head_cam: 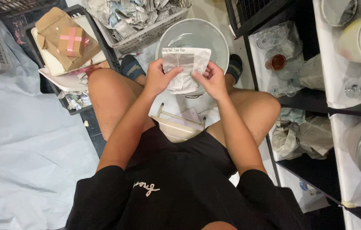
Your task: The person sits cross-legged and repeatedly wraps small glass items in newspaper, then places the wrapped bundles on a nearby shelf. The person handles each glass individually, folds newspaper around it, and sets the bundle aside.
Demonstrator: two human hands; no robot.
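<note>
A large clear glass bowl [214, 36] is held upright between my knees, its lower part wrapped in a sheet of newspaper [187, 64]. My left hand [157, 76] grips the left edge of the newspaper against the bowl. My right hand [210, 79] pinches the paper's right side, fingers curled over it. Both hands sit close together in front of the bowl.
A grey basket [146, 36] of crumpled newspaper stands behind the bowl. A black crate [84, 10] at the left holds brown cardboard boxes [67, 40]. Shelves [317, 100] at the right carry glassware and wrapped items. I sit on a small stool [178, 127] over a grey floor sheet [27, 140].
</note>
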